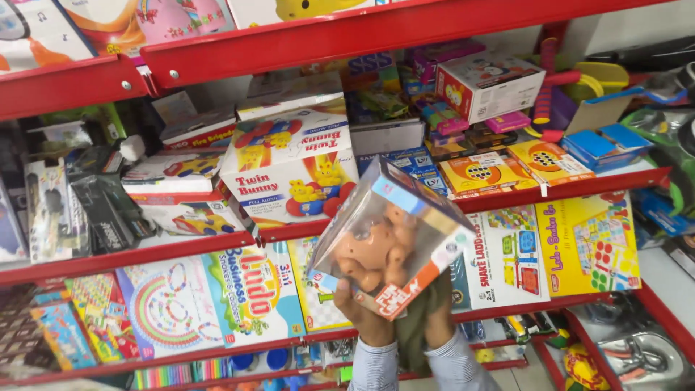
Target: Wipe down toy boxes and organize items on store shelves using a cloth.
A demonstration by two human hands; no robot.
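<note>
Two hands hold up one toy box in front of red shelves; the left hand (368, 313) is under the box's near bottom corner, its fingers curled up onto the clear front, gripping it; the right hand (439, 318) is under the other side of the bottom, touching the box, but its fingers are mostly hidden, so how tightly they close cannot be told; a dark green cloth (414, 322) hangs between the two hands, pressed under the box.

The toy box (391, 235) is tilted, with one corner pointing up; it has a see-through window, a blue strip along the top edge and an orange strip along the bottom; inside sits an orange-brown plastic toy, too blurry to name; the box is held in the air, just in front of the middle shelf (217, 242), not resting on it.

Just behind and to the left of it, on that shelf, stands a white bunny toy box (286, 170) with red and yellow pictures; below, leaning upright on the lower shelf, are flat board game boxes: a green and blue one (253, 289) to the left, a white one with ladders (503, 257) just beside the held box on the right, and a yellow one (590, 242) further right; pale blue sleeves (376, 366) cover both wrists.
</note>
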